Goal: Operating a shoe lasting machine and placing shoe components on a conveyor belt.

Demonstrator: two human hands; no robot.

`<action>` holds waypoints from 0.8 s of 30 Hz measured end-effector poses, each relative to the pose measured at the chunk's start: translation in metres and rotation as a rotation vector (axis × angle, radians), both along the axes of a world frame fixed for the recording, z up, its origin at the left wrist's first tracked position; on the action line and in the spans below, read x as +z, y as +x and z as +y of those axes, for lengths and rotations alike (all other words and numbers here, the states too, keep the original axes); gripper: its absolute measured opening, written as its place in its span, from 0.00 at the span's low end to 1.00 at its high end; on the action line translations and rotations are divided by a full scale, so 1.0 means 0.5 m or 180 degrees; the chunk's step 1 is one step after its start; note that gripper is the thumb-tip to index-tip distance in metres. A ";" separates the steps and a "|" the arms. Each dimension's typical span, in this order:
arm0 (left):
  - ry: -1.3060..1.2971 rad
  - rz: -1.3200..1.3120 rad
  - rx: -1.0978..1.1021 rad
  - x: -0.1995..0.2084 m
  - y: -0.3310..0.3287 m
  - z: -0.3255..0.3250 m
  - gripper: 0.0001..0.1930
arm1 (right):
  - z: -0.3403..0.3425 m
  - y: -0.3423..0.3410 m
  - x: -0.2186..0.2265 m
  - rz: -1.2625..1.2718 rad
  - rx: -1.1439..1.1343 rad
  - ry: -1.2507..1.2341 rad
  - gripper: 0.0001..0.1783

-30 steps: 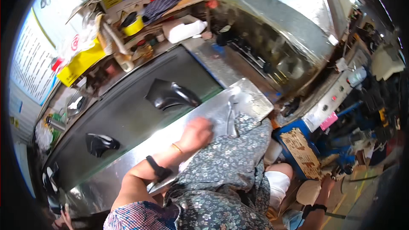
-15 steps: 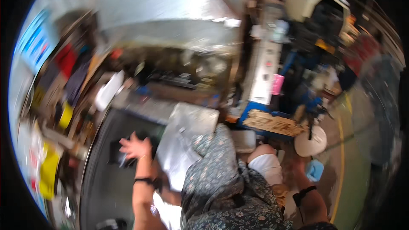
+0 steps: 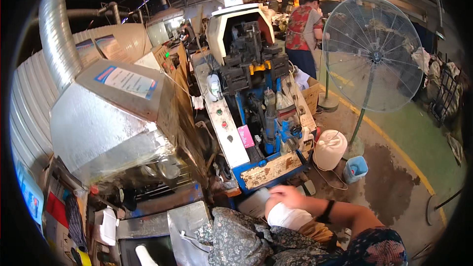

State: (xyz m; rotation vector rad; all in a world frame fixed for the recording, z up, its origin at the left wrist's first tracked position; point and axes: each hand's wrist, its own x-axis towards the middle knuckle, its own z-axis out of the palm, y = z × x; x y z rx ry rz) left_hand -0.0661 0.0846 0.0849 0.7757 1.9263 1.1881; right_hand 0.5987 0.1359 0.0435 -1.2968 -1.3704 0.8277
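My right hand [image 3: 289, 196] lies over my bent knee, just above a white cloth [image 3: 288, 216] wrapped round the leg. Its fingers rest loosely on the knee, somewhat blurred, and I see nothing held in them. A dark band circles the right wrist. My left hand is out of the picture. Flowered dark cloth [image 3: 236, 236] covers my lap. To its left is a bare metal sheet [image 3: 187, 224], beside a dark-bedded surface where a white elongated piece [image 3: 144, 255] lies, cut off by the lower edge.
Ahead stands a machine with a blue frame [image 3: 237, 170] and black clamps. A metal hood [image 3: 103, 113] rises at left. At right are a large standing fan [image 3: 375, 56], a white jug [image 3: 330, 150] and a blue bucket [image 3: 355, 169]. Another person [image 3: 303, 27] stands farther back.
The view has swung to the right and up. My left hand, earlier spread above the dark surface, has left the picture. My right hand has come onto the knee.
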 end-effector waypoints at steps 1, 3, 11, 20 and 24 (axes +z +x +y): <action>0.0067 0.0179 -0.0206 0.028 0.033 -0.019 0.49 | 0.042 -0.072 0.066 -0.0077 0.0597 0.0171 0.13; 0.0178 0.0487 -0.0792 0.074 0.155 -0.028 0.48 | 0.104 -0.190 0.094 0.0309 0.1316 0.0263 0.21; 0.0563 0.1742 -0.2677 0.226 0.534 -0.124 0.45 | 0.053 -0.357 0.293 0.0940 0.1373 0.0291 0.31; 0.1481 -0.0545 -0.3107 0.203 0.685 0.058 0.38 | 0.015 -0.286 0.235 -0.0049 0.1642 0.0706 0.30; 0.1227 -0.1161 -0.3122 0.168 0.713 0.093 0.43 | 0.043 -0.271 0.221 -0.0318 0.1965 0.0288 0.32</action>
